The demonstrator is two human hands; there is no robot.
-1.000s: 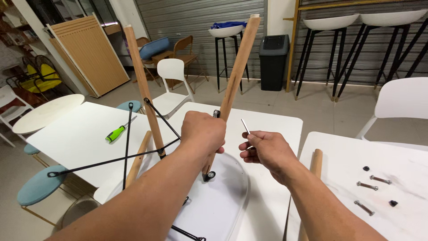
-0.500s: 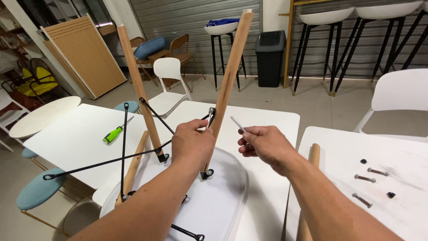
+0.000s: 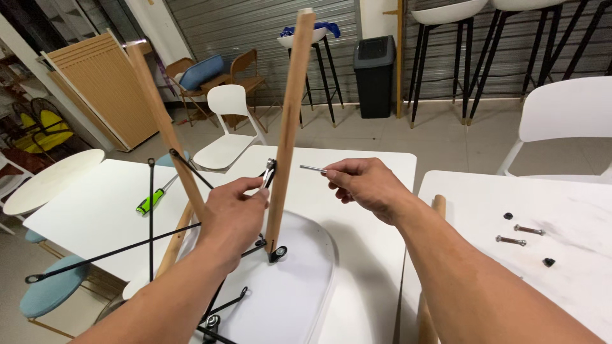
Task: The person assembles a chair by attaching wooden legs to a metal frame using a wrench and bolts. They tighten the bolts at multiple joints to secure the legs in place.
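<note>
An upturned white chair seat lies on the white bench, two wooden legs standing up from it. The left hand has its fingers pinched closed on the metal end of a black brace rod, just beside the nearer wooden leg. The right hand grips a long silver bolt, its tip pointing toward that leg, close to it but not touching. A second wooden leg leans left. A green screwdriver lies on the adjoining bench. Spare bolts and black caps rest on the right bench.
</note>
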